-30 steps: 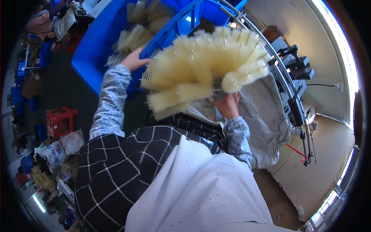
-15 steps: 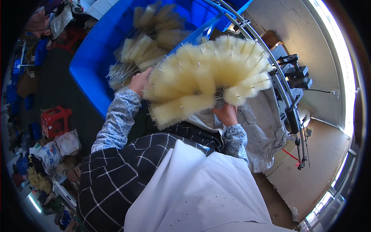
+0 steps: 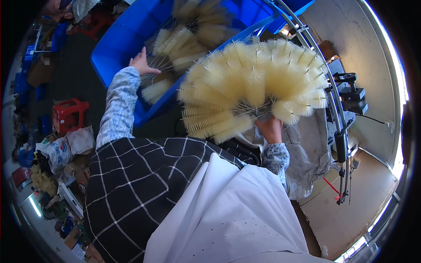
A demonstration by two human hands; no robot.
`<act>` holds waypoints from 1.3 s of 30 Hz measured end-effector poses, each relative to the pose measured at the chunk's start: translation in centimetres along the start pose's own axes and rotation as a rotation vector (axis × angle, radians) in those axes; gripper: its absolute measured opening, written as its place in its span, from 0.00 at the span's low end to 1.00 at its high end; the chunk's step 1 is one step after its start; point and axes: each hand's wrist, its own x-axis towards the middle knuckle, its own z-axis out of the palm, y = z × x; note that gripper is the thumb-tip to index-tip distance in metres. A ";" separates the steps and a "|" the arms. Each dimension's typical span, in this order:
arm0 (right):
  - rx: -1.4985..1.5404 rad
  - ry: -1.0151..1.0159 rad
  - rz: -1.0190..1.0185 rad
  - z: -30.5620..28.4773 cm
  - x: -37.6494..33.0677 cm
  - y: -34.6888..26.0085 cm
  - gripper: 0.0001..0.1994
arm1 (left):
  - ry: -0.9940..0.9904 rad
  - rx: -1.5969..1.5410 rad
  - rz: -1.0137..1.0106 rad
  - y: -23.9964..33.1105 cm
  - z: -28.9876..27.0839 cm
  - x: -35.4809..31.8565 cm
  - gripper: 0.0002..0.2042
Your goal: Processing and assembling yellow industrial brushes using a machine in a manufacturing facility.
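A thick bunch of cream-bristled bottle brushes (image 3: 254, 85) fans out in an arch ahead of me. At its lower middle, where the wire stems gather, my right hand (image 3: 270, 129) is closed around the stems; the fingertips are partly hidden. My left hand (image 3: 142, 62) reaches over the blue bin (image 3: 115, 51), thumb and fingers spread, holding nothing. Beside it in the bin lie more bottle brushes (image 3: 179, 44), their thin wire stems pointing toward that hand. The bunch hangs across the bin's right rim and covers part of it.
A curved metal rail (image 3: 322, 65) runs close along the right of the bunch. Grey cloth (image 3: 307, 153) lies beneath my right hand. Black clamp-like equipment (image 3: 351, 94) stands beyond the rail. A red stool (image 3: 70, 115) and white bags (image 3: 61, 151) are on the floor at left.
My left hand has left the side of the brush bunch and moved left over the bin, its fingers opening. The right hand still grips the stems. The whole view has shifted slightly.
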 end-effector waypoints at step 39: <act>0.007 0.077 0.115 -3.4 4.4 -1.9 0.17 | -0.240 -2.112 0.677 12.2 -13.0 -20.0 0.21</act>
